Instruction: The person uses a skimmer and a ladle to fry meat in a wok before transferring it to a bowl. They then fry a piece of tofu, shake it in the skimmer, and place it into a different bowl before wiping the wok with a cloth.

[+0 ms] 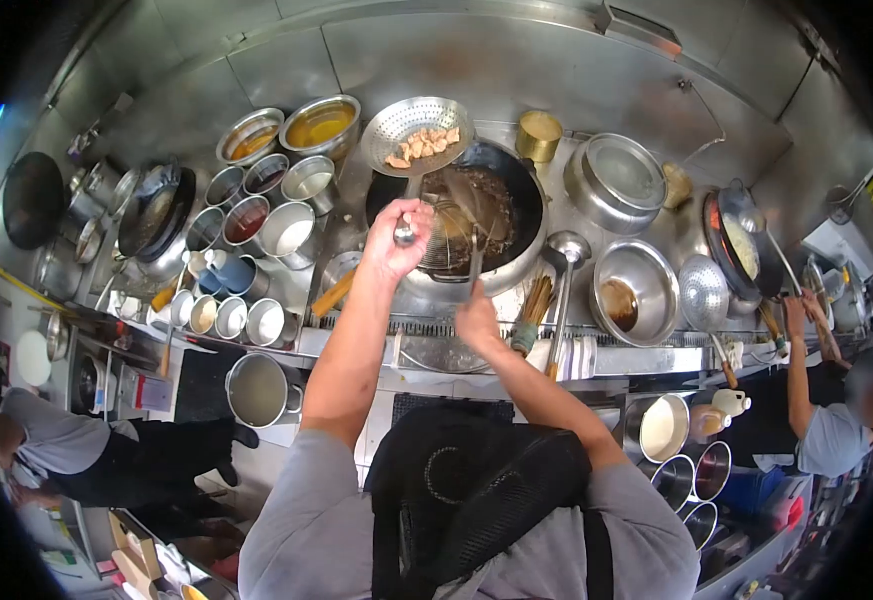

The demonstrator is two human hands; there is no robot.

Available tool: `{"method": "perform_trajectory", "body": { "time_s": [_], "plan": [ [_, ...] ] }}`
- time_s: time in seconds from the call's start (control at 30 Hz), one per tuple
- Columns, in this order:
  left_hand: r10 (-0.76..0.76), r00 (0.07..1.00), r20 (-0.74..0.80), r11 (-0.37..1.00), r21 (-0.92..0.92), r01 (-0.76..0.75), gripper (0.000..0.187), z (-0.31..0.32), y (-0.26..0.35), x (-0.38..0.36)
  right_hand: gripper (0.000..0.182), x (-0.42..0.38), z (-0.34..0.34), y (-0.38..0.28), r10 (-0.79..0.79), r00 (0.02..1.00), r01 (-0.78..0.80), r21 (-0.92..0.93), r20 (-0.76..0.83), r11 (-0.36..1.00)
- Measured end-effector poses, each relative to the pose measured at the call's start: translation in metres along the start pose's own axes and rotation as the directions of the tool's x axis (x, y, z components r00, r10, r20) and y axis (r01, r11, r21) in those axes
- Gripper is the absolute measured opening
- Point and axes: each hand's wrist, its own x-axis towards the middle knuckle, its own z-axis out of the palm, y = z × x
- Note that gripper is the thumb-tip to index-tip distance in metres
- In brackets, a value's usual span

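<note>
My left hand [401,238] is closed around the handle of a perforated strainer [386,130], held above the back left of the wok. Browned meat pieces [424,146] lie in the strainer's bowl. In the middle of the stove, the black wok [529,205] holds dark liquid with bits in it. My right hand [478,318], low at the wok's front edge, grips a long-handled metal wok tool [476,258] whose blurred head is inside the wok. A round wire-mesh skimmer [444,236] sits over the wok's left part, beside my left hand.
Left are sauce pots [289,230] and bowls of yellow liquid [321,125]. At right are a ladle [566,246], a bamboo brush [533,305], a steel bowl [636,270] and a lidded pot [618,180]. One co-worker [836,410] handles another wok; a second person [61,440] stands left.
</note>
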Motion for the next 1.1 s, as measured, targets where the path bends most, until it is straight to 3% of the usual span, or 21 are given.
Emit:
{"method": "perform_trajectory", "body": {
  "time_s": [0.07, 0.13, 0.27, 0.37, 0.43, 0.47, 0.53, 0.57, 0.63, 0.67, 0.7, 0.73, 0.77, 0.8, 0.83, 0.87, 0.93, 0.97, 1.07, 1.1],
  "plan": [
    [-0.004, 1.0, 0.002, 1.0, 0.018, 0.004, 0.014, 0.004, -0.007, 0.003, 0.076, -0.007, 0.024, -0.023, 0.078, 0.99, -0.085, 0.059, 0.115, 0.995],
    [-0.02, 1.0, 0.012, 1.0, 0.008, 0.02, 0.014, 0.007, -0.018, 0.002, 0.082, -0.027, 0.012, -0.074, 0.204, 0.923, -0.299, 0.27, 0.327, 0.915],
    [-0.037, 0.999, -0.007, 0.999, -0.027, 0.037, 0.011, 0.005, -0.037, 0.0, 0.081, -0.028, 0.07, -0.072, 0.209, 0.913, -0.279, 0.16, 0.351, 0.947],
    [-0.054, 0.998, -0.045, 0.998, -0.038, 0.053, 0.01, -0.002, -0.043, -0.001, 0.076, -0.024, 0.106, -0.056, -0.035, 0.909, -0.056, 0.205, 0.416, 0.977],
    [-0.067, 0.997, -0.046, 0.997, -0.041, 0.065, 0.01, -0.009, -0.041, 0.0, 0.066, -0.02, 0.135, -0.039, -0.168, 0.938, 0.046, 0.374, 0.302, 0.926],
    [-0.077, 0.996, -0.044, 0.996, -0.045, 0.075, 0.009, -0.016, -0.038, 0.002, 0.063, -0.021, 0.117, -0.055, -0.208, 0.944, 0.085, 0.422, 0.254, 0.903],
    [-0.086, 0.996, -0.033, 0.994, -0.076, 0.083, 0.018, -0.026, -0.03, 0.005, 0.051, -0.023, 0.066, -0.075, -0.097, 0.737, -0.011, 0.155, 0.669, 0.988],
    [-0.102, 0.994, -0.043, 0.993, -0.06, 0.099, 0.019, -0.028, -0.027, 0.004, 0.045, -0.014, 0.071, -0.043, -0.15, 0.744, 0.068, 0.149, 0.652, 0.987],
    [-0.125, 0.991, -0.041, 0.992, -0.023, 0.124, 0.02, -0.031, -0.019, 0.006, 0.036, -0.011, 0.035, -0.019, 0.128, 0.831, -0.383, 0.39, 0.542, 0.838],
    [-0.146, 0.989, -0.036, 0.989, -0.033, 0.145, 0.02, -0.033, -0.015, 0.007, 0.035, 0.002, 0.023, 0.014, 0.039, 0.924, -0.206, 0.411, 0.38, 0.888],
    [-0.158, 0.987, -0.03, 0.987, 0.01, 0.158, 0.019, -0.034, -0.011, 0.009, 0.018, -0.002, -0.011, -0.009, 0.195, 0.952, -0.305, 0.659, 0.236, 0.687],
    [-0.17, 0.985, -0.026, 0.984, 0.05, 0.171, 0.018, -0.037, -0.009, 0.011, 0.037, 0.005, -0.038, -0.029, 0.273, 0.94, -0.335, 0.72, 0.207, 0.607],
    [-0.165, 0.986, -0.039, 0.983, 0.076, 0.168, 0.017, -0.042, -0.008, 0.018, 0.059, 0.026, -0.047, -0.024, 0.279, 0.935, -0.352, 0.667, 0.219, 0.657],
    [-0.215, 0.976, -0.044, 0.971, 0.101, 0.218, 0.015, -0.038, -0.008, 0.019, 0.072, 0.027, -0.063, -0.058, 0.308, 0.906, -0.416, 0.743, 0.29, 0.524],
    [-0.225, 0.973, -0.058, 0.966, 0.121, 0.23, 0.014, -0.037, -0.01, 0.02, 0.078, 0.046, -0.064, -0.057, 0.278, 0.87, -0.49, 0.776, 0.407, 0.398],
    [-0.235, 0.969, -0.073, 0.96, 0.139, 0.243, 0.014, -0.038, -0.013, 0.016, 0.078, 0.055, -0.063, -0.063, 0.296, 0.875, -0.478, 0.783, 0.384, 0.397],
    [-0.271, 0.959, -0.077, 0.947, 0.158, 0.281, 0.012, -0.033, -0.017, 0.003, 0.068, 0.066, -0.052, -0.078, 0.244, 0.847, -0.528, 0.802, 0.472, 0.279],
    [-0.297, 0.952, -0.075, 0.934, 0.185, 0.306, 0.01, -0.032, -0.018, -0.001, 0.05, 0.068, -0.045, -0.072, 0.092, 0.879, -0.474, 0.844, 0.467, 0.25],
    [-0.396, 0.915, -0.076, 0.889, 0.217, 0.403, 0.01, -0.04, -0.018, -0.005, 0.019, 0.065, -0.045, -0.074, 0.011, 0.89, -0.441, 0.857, 0.455, 0.265],
    [-0.389, 0.919, -0.06, 0.806, 0.461, 0.371, 0.015, -0.03, -0.019, -0.014, 0.019, 0.057, -0.046, -0.087, 0.023, 0.899, -0.429, 0.866, 0.438, 0.258]
  ]
}}
